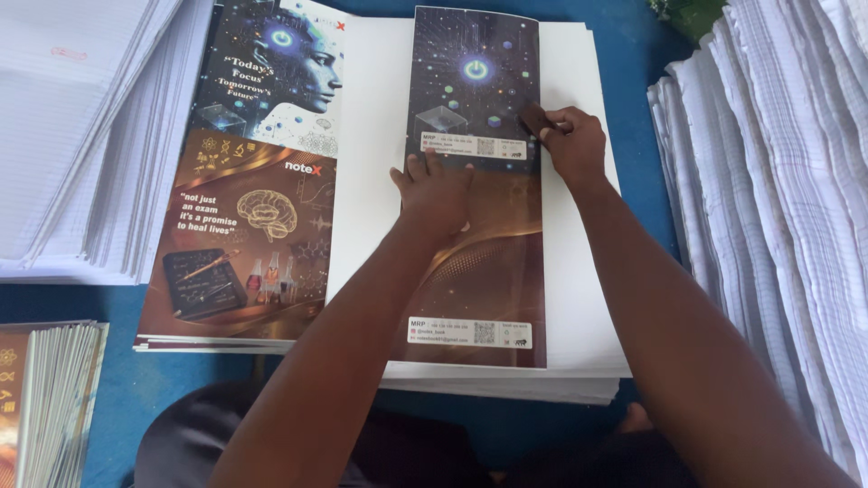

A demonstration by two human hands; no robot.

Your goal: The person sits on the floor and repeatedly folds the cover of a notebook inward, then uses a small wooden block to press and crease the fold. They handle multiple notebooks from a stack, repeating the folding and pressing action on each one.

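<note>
Two forearms reach from the near edge over a printed cover sheet (476, 181) on a white paper stack (579, 298).

The folded sheet – dark blue at its far half, brown at its near half – lies in the middle of the scene, running near to far. The left hand (434, 190) rests flat and spread on its middle, pinning it. The right hand (571, 140) is closed around a small dark block (535, 119), pressing it against the sheet's far right edge. To crease well, I judge the flat hand should hold firm while the block runs evenly along the edge – no skewing. Just left lies a stack of printed covers (244, 235); ruled paper piles sit far left (81, 126) and right (778, 208), more covers near left (45, 398), all on a blue surface (154, 380).
</note>
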